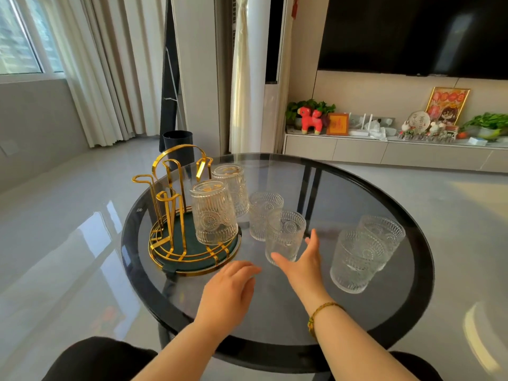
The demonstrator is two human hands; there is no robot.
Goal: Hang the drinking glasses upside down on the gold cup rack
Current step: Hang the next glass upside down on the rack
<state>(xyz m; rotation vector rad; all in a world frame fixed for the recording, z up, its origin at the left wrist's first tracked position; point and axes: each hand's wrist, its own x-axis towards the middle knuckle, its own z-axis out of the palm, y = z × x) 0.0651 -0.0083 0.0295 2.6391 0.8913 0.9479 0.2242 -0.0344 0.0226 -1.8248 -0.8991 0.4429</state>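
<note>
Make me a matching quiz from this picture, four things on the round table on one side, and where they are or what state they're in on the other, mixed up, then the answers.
Things:
1. gold cup rack
2. nearest hung glass
3. right hand
4. left hand

States:
A. upside down on a peg
B. open, reaching toward an upright glass
C. palm down near the rack's base
D. stands at the table's left side

Pairs: 1-D, 2-A, 3-B, 4-C

Glasses [215, 213] were clear, ribbed, embossed glass; the rack [176, 188] polished gold metal, its base [192, 251] possibly dark green felt; the tabletop [343, 188] glossy smoked glass.
</note>
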